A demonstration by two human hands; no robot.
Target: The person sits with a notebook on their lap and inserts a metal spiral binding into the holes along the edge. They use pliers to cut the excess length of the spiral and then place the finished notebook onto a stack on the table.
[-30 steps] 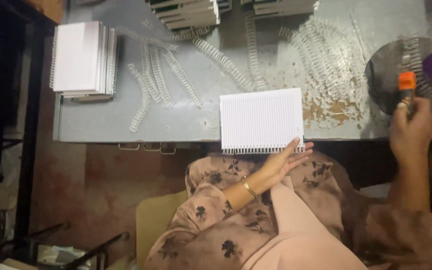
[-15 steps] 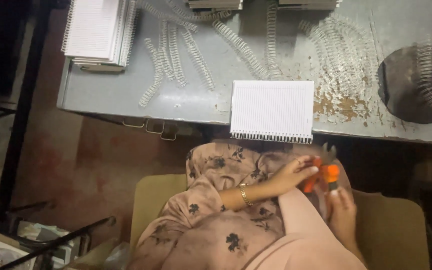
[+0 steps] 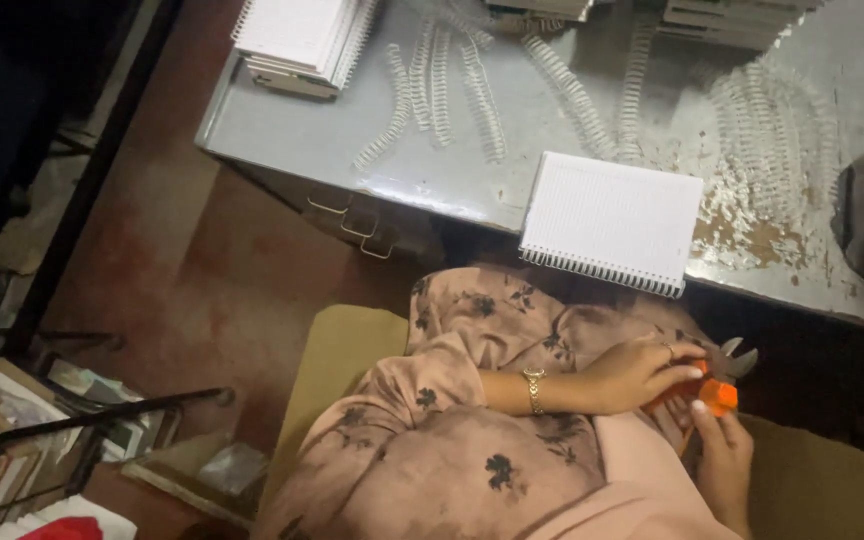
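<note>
— Low at right of the frame, both your hands clasp the orange-handled cutter (image 3: 714, 385): left hand (image 3: 640, 376) over the handles, right hand (image 3: 724, 455) underneath.

— And the spiral notebook (image 3: 612, 221)?

— Above the cutter, at the table edge (image 3: 372, 185), coil side facing you.

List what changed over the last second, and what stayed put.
The right hand lifted the orange-handled cutting pliers off the grey metal table down to the lap. The left hand let go of the white spiral-bound notebook and joined the grip on the pliers. Notebook and loose wire coils stayed.
</note>
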